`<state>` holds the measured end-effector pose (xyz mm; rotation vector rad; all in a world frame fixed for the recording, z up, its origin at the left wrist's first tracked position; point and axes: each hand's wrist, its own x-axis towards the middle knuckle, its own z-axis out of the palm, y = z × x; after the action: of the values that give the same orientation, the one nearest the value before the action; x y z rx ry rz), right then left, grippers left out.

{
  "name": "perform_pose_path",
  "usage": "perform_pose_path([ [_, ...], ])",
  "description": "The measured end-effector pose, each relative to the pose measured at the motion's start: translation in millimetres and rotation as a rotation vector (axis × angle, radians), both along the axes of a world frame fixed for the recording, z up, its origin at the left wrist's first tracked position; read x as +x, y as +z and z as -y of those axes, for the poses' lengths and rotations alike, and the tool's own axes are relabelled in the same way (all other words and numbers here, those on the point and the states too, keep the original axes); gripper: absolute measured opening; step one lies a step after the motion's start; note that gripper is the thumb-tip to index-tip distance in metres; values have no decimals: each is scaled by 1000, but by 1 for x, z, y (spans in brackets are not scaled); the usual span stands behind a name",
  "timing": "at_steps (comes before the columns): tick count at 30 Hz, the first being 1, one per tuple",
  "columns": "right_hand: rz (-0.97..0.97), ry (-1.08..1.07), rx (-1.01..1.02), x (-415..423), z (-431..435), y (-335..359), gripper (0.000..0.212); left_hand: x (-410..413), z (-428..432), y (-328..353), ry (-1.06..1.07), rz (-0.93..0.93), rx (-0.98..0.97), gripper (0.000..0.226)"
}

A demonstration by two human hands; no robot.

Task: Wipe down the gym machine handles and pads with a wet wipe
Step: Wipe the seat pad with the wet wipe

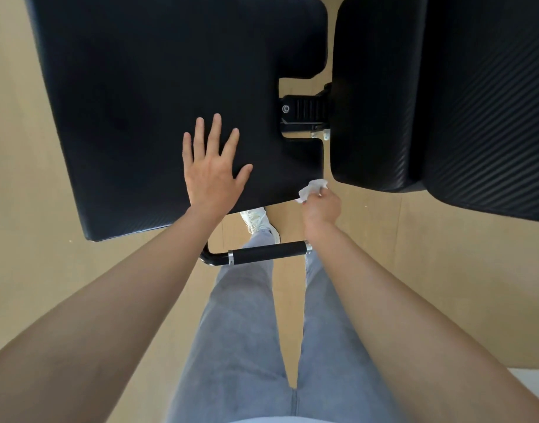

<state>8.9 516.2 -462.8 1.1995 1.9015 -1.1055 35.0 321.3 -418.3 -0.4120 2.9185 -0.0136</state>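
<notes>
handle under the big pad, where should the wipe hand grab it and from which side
Wrap the black grip sleeve of the handle, between its two metal collars. It lies crosswise with its right end free, while the left end curves off beneath the pad. So the right hand, which pinches the wipe, would likely do best coming down from above at that free end.

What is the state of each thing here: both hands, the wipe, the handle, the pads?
Left hand: open, flat on the large black cushioned pad.
Right hand: grips the crumpled white wet wipe at that pad's corner.
Black foam-covered handle: untouched.
Second black ribbed pad: untouched.
</notes>
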Motion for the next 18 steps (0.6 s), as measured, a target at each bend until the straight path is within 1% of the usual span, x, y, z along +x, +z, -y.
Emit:
perform_pose_path([
  [2, 130, -235, -128, 2, 4, 4, 16, 15, 0, 4, -16, -21, 9, 63],
  [4, 243, -365, -279, 6, 10, 13, 7, 34, 1, 7, -7, -27, 10, 62],
  [5, 276, -383, -334, 9, 15, 18, 7, 43, 2, 8, 2, -27, 7, 61],
  [6, 292, -387, -374, 12, 20, 21, 12, 52, 3, 9, 9, -29, 2, 61],
  [12, 360, -324, -510, 29, 36, 32, 29, 86, 10, 11, 35, -63, -28, 63],
  [14, 360, -353, -519, 29, 34, 34, 29, 91, 11, 12, 35, -58, -26, 63],
  [16, 332, -424, -502, 24, 29, 37, 25, 93, 13, 13, 23, -49, -10, 63],
  [18, 299, -453, -480, 21, 24, 38, 26, 94, 15, 16, 9, -39, 6, 63],
])
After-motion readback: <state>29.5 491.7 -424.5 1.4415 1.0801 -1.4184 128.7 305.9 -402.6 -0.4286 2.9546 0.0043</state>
